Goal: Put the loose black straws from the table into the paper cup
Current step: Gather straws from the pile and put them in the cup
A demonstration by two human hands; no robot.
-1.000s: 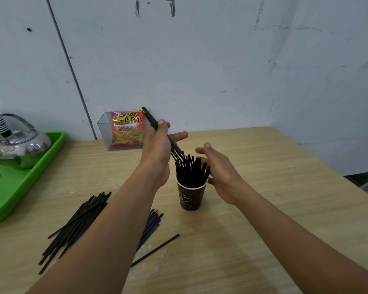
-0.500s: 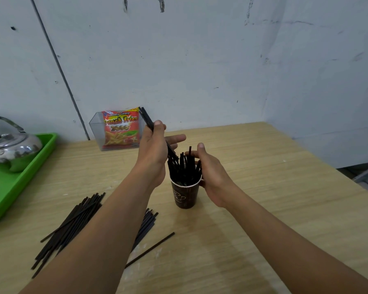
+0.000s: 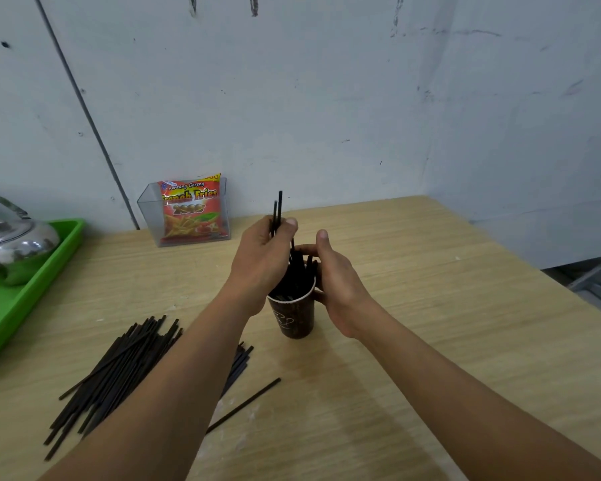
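A dark brown paper cup (image 3: 295, 317) stands upright mid-table, holding several black straws (image 3: 299, 272). My left hand (image 3: 262, 251) pinches a few black straws (image 3: 277, 210) nearly upright, their lower ends inside the cup. My right hand (image 3: 337, 276) curls round the cup's right side and the straws standing in it. A large pile of loose black straws (image 3: 118, 369) lies on the table at the left, partly hidden by my left forearm. One single straw (image 3: 245, 404) lies apart in front of the cup.
A clear plastic box with a red French Fries snack bag (image 3: 190, 210) stands against the wall behind the cup. A green tray (image 3: 25, 293) with a metal kettle (image 3: 11, 237) sits at the far left. The wooden table's (image 3: 448, 307) right edge runs diagonally.
My left hand has swung its straws from a leftward slant to nearly upright over the cup. My right hand has closed in round the cup and its straws.
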